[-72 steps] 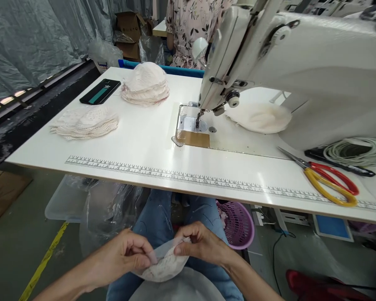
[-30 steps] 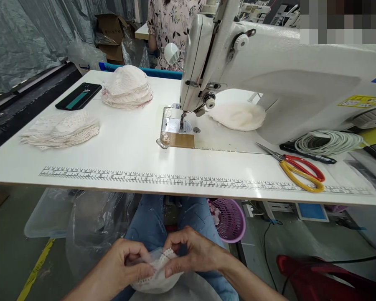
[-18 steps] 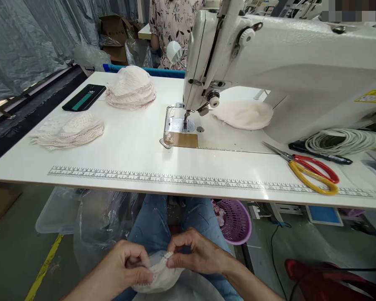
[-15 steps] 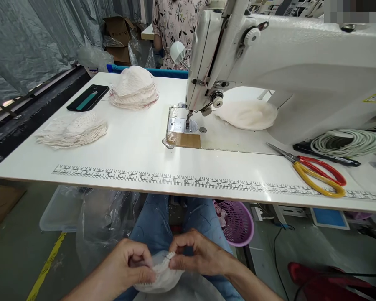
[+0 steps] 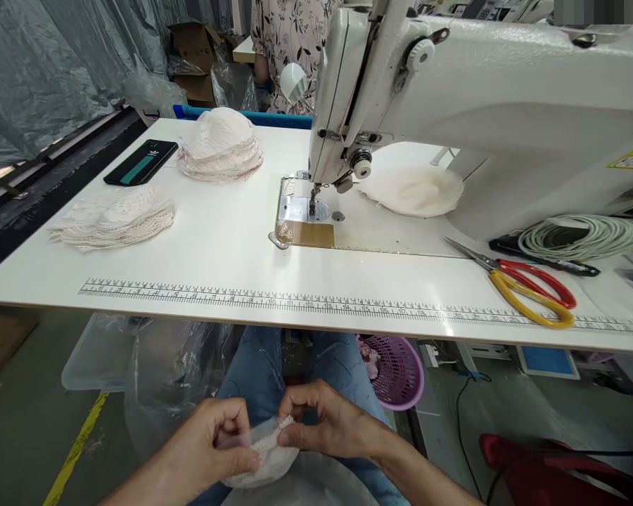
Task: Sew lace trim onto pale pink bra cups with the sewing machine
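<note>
Over my lap, a small white fabric piece (image 5: 266, 460) with a bumpy, gathered edge is stretched between both hands. My left hand (image 5: 219, 439) pinches its left side between thumb and fingers. With thumb and forefinger, my right hand (image 5: 321, 422) grips the bumpy edge on the right. The cloth looks thin and sheer at the top and curved like a shallow cup below; its exact kind I cannot make out. Under it lies something pale and translucent (image 5: 316, 485) across my thighs.
A sewing machine (image 5: 454, 91) stands on the white table (image 5: 216, 260). Two stacks of white fabric pieces (image 5: 219, 144) (image 5: 116, 218), a phone (image 5: 141, 163), scissors (image 5: 527, 284) and coiled cord (image 5: 585, 237) lie there. Below is a purple basket (image 5: 401, 376). A person (image 5: 295, 49) is behind the table.
Both hands keep their pinch on the white fabric piece and have shifted slightly left and up. The whole view has moved a little.
</note>
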`<state>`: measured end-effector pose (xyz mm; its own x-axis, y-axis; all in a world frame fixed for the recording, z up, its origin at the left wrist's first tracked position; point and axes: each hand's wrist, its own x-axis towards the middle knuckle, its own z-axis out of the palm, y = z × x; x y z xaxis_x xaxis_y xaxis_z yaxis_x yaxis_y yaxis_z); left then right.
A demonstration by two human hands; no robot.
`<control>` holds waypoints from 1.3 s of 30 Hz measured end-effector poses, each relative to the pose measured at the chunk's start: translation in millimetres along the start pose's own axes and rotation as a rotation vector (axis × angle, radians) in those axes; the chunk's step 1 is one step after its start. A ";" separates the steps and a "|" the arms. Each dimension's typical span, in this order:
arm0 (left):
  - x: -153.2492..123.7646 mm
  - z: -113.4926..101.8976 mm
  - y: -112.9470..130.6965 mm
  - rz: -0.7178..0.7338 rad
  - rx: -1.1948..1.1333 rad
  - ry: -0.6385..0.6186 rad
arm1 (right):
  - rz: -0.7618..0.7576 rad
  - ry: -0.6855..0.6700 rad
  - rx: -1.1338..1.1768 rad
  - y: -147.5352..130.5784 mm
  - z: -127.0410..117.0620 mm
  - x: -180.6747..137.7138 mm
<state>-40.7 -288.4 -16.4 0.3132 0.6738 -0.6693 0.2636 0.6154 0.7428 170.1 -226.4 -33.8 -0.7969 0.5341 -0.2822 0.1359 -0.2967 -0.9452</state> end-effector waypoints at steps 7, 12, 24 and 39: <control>-1.9 0.8 10.6 -0.056 -0.078 -0.046 | 0.049 -0.032 0.113 -6.3 -2.6 -4.9; -5.9 0.8 16.2 -0.133 -0.093 -0.104 | 0.107 -0.073 0.139 -5.7 -4.3 -5.5; -10.8 -0.3 18.4 -0.066 0.033 -0.094 | 0.124 -0.045 0.177 3.6 -2.0 -2.6; -11.5 -5.1 6.6 -0.115 0.099 -0.048 | 0.209 -0.037 0.295 12.7 -7.2 -7.5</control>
<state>-47.2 -290.0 -3.9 0.3181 0.5797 -0.7502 0.3879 0.6424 0.6609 182.0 -228.5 -44.9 -0.7915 0.4105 -0.4528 0.1266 -0.6146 -0.7786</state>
